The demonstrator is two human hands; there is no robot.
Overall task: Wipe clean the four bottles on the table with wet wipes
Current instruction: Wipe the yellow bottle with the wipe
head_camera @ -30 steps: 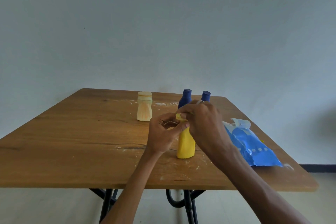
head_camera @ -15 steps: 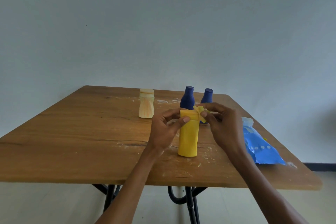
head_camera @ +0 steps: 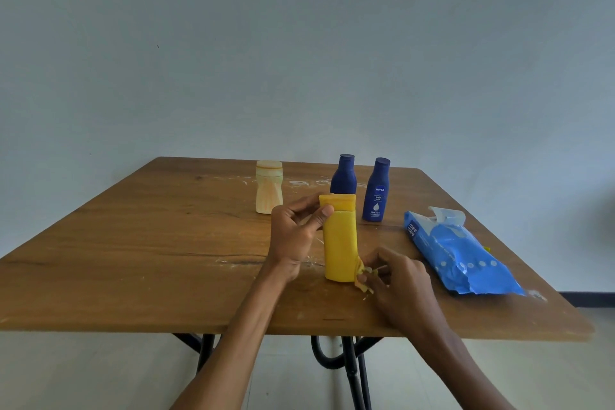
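Note:
A yellow bottle (head_camera: 340, 243) stands upright on the wooden table (head_camera: 133, 243). My left hand (head_camera: 294, 236) grips it near its cap, thumb across the front. My right hand (head_camera: 397, 280) pinches a small yellow-stained wet wipe (head_camera: 361, 278) against the bottle's lower right side, close to the tabletop. Behind stand two dark blue bottles, one (head_camera: 343, 175) partly hidden by the yellow bottle, the other (head_camera: 376, 191) to its right. A cream bottle (head_camera: 269, 187) stands further left at the back.
A blue wet-wipe pack (head_camera: 456, 253) with its flap lifted lies on the table to the right. White smears mark the tabletop around the bottles. The table's front edge is near my forearms; black metal legs show beneath.
My right hand has slid the wipe from the yellow bottle's cap down its right side to the base. My left hand keeps holding the bottle's top.

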